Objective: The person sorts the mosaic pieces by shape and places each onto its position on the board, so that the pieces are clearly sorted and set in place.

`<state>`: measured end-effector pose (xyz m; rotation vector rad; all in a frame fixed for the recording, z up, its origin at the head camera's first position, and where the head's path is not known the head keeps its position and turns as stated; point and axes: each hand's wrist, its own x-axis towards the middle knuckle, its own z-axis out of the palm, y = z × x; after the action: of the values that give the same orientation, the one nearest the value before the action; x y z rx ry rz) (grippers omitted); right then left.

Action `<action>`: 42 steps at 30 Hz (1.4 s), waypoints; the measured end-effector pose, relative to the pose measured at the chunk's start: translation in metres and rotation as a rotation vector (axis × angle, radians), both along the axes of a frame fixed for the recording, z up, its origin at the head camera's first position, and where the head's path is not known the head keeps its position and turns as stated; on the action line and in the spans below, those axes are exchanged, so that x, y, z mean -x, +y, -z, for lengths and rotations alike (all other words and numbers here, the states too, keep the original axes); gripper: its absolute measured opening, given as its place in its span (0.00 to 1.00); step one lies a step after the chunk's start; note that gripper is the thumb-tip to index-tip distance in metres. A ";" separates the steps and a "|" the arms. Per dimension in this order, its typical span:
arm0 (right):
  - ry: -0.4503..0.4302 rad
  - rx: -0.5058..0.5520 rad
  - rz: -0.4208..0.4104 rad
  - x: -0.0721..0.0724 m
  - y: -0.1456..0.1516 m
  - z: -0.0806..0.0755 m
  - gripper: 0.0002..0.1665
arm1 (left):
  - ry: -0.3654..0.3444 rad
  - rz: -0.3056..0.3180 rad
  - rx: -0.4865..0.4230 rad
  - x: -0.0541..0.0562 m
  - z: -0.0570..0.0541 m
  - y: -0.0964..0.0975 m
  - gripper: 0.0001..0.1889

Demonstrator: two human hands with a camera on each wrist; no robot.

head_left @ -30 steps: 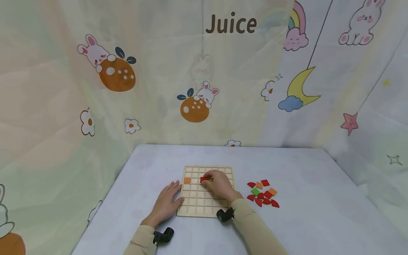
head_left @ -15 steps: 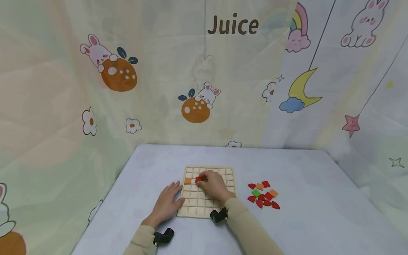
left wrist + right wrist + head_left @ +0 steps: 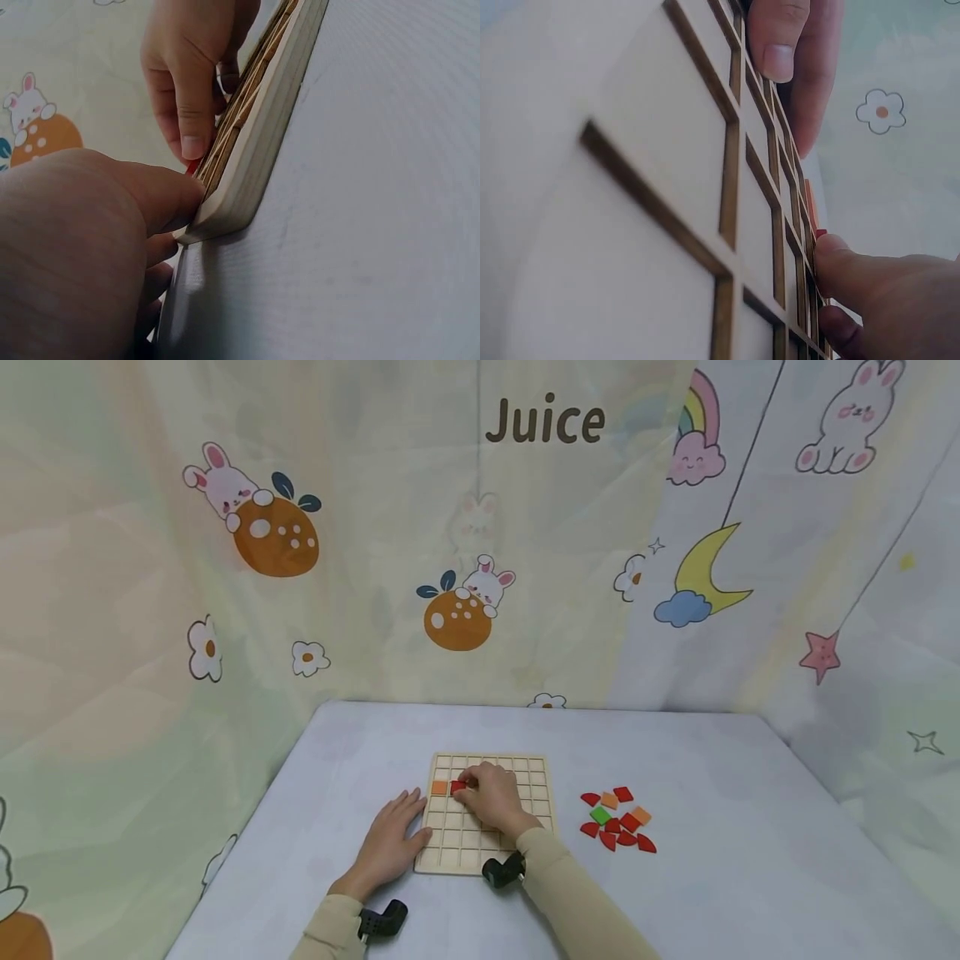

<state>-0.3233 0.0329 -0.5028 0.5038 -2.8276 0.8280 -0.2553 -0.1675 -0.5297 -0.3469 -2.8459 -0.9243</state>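
Note:
My right hand (image 3: 491,795) pinches a red square tile (image 3: 457,787) between thumb and fingers, at the wooden grid board (image 3: 453,853). An orange square tile (image 3: 439,787) sits in a cell of the board's left column, just left of the red one. My left hand (image 3: 388,839) lies flat with fingers extended along the board's left edge. In the left wrist view its thumb (image 3: 176,196) rests on the board's corner. The right wrist view shows a sliver of the red tile at my right thumb (image 3: 836,259); the fingers hide most of it.
To the right of the board lies a loose group of pieces: red quarter-round tiles (image 3: 607,841), red squares (image 3: 623,794), orange squares (image 3: 641,815) and a green square (image 3: 601,816). A white cloth covers the table (image 3: 720,877). A printed curtain (image 3: 375,527) hangs behind it.
My right hand has moved left across the board with the red tile, from a few cells away to beside the orange tile. The left hand has stayed in place.

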 end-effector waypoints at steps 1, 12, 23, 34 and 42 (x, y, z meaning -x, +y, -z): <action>0.001 -0.004 0.006 0.000 0.000 0.000 0.15 | 0.002 -0.001 0.000 0.000 -0.001 0.000 0.28; 0.018 -0.010 0.024 0.001 -0.002 0.001 0.14 | 0.014 0.005 0.011 -0.001 -0.005 0.001 0.28; 0.014 0.000 0.041 0.002 -0.003 0.003 0.15 | -0.001 0.002 0.002 0.000 -0.003 0.001 0.28; -0.001 0.016 0.039 0.001 -0.003 0.005 0.15 | -0.007 -0.004 0.010 0.000 0.000 0.000 0.28; -0.003 0.008 0.024 0.001 -0.003 0.003 0.15 | -0.015 -0.007 0.008 0.000 -0.002 0.001 0.29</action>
<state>-0.3247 0.0303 -0.5058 0.4668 -2.8255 0.8363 -0.2549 -0.1665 -0.5277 -0.3322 -2.8632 -0.9191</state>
